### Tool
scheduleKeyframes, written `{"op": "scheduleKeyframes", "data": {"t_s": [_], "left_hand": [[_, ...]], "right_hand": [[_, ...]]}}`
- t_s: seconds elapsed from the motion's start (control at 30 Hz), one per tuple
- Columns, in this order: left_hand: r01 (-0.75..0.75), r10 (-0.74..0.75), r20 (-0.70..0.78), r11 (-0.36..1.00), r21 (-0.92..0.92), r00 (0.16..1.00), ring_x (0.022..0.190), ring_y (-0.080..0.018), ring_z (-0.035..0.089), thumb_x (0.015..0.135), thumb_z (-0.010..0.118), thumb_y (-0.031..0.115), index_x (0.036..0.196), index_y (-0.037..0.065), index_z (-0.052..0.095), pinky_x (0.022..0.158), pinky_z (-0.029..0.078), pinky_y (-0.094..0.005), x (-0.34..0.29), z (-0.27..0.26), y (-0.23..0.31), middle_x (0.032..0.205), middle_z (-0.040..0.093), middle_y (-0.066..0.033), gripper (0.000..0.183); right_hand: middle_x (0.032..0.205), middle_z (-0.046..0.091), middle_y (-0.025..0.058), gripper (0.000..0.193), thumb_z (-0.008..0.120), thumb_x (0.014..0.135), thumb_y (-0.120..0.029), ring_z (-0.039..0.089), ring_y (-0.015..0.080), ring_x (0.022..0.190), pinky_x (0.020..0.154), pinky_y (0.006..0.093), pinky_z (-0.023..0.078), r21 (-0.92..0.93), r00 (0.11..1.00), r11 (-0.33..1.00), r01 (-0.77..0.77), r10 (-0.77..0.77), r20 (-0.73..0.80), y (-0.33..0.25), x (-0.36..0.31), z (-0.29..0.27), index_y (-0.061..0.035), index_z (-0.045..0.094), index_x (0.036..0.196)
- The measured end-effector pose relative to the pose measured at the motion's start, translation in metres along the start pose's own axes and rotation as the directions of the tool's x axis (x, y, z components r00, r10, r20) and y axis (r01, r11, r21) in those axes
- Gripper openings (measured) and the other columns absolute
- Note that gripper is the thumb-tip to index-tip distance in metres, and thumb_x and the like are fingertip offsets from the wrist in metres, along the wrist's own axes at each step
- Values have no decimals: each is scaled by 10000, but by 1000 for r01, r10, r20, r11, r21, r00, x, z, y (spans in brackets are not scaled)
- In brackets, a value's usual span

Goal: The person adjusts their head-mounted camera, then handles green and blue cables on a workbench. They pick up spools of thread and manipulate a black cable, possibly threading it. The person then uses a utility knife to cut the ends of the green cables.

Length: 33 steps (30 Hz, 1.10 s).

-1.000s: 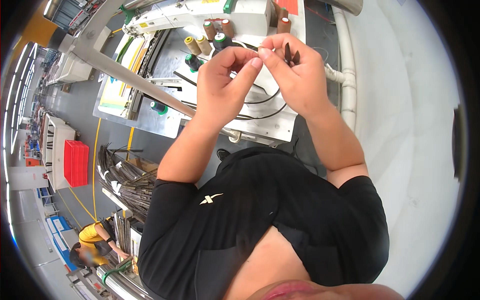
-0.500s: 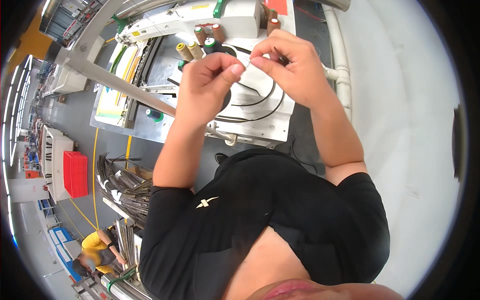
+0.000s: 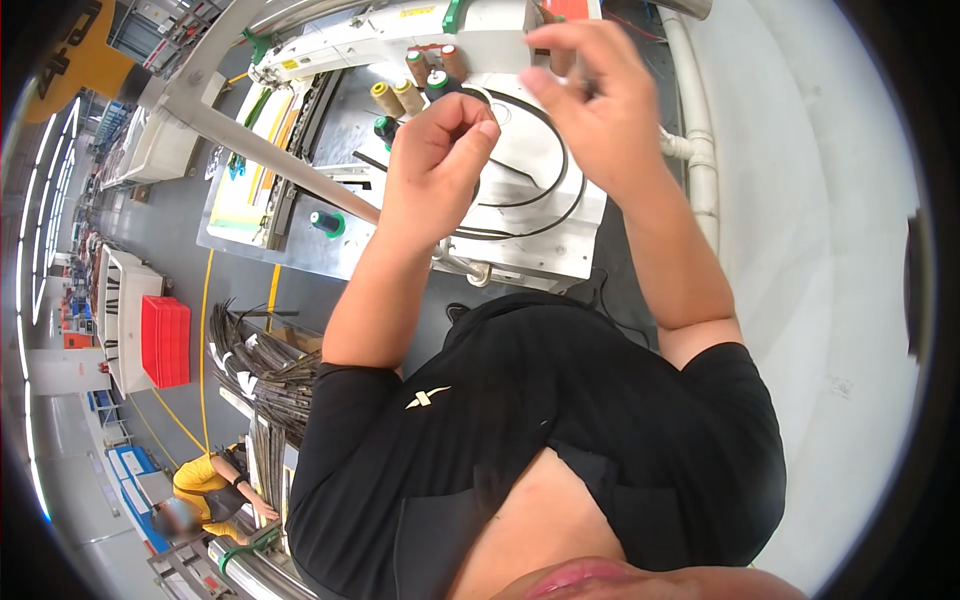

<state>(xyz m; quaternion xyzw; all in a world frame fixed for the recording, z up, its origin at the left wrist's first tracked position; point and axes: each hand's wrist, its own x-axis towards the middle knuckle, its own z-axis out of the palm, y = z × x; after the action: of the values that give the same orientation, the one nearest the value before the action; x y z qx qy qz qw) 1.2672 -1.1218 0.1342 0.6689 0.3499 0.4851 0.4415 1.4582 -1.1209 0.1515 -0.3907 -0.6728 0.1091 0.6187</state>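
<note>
1. While the left hand (image 3: 430, 175) is raised above the table (image 3: 560, 245), its thumb and fingers (image 3: 455, 113) are pressed together; a pinched thread cannot be confirmed.
2. Right hand (image 3: 605, 120): thumb and index finger spread, directed towards the left hand, not touching it.
3. Location: a green-topped dark thread cone (image 3: 436, 88) stands just beyond the left hand, near a cream cone (image 3: 408, 97) and a brown cone (image 3: 453, 62); black cord loops (image 3: 567, 155) lie on the table.
4. Judgement: keep the left pinch firm, steady both wrists and hold fine work clear of the loops.
5. Limits: right hand blurred, contents unidentifiable; white sewing machine (image 3: 490, 48) cut off above.
</note>
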Motion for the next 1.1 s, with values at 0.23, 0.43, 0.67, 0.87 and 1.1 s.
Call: {"op": "scheduleKeyframes", "data": {"t_s": [0.23,0.43,0.67,0.87,1.1], "left_hand": [[-41,39,-81,999,-30,996,639,-24,443,966,620,108,893,-6,622,568,367,-216,2,7,-10,695,551,47,136],[-96,103,-112,993,61,988,691,-68,505,964,635,106,902,-13,633,641,436,-242,-1,14,-7,744,600,10,134],[-87,119,-139,972,220,983,696,-154,571,943,660,78,907,-11,636,646,470,-290,-6,18,-3,797,633,-74,99],[-197,268,-134,897,396,954,624,-165,546,943,691,90,932,-7,656,577,440,-297,-4,16,-6,765,623,-77,104],[-117,188,-133,899,421,973,650,-210,560,926,711,84,919,-20,669,608,463,-316,-2,16,-4,777,634,-112,113]], "right_hand": [[797,670,109,106,746,831,-76,642,212,677,611,311,505,24,984,998,55,-58,167,-23,-22,1,-35,742,928],[794,694,113,143,716,863,-115,548,158,555,539,291,437,40,979,990,-138,130,154,-13,-20,8,-1,746,944],[767,709,68,194,734,862,-157,542,79,587,559,266,451,100,942,948,-301,279,188,-14,-18,9,22,740,936],[734,692,50,184,718,860,-153,546,81,598,574,277,461,82,915,929,-362,337,223,-17,-13,13,16,724,933],[763,657,51,137,666,900,-116,573,97,654,605,283,475,110,965,968,-224,205,163,1,-19,24,21,673,893]]}}
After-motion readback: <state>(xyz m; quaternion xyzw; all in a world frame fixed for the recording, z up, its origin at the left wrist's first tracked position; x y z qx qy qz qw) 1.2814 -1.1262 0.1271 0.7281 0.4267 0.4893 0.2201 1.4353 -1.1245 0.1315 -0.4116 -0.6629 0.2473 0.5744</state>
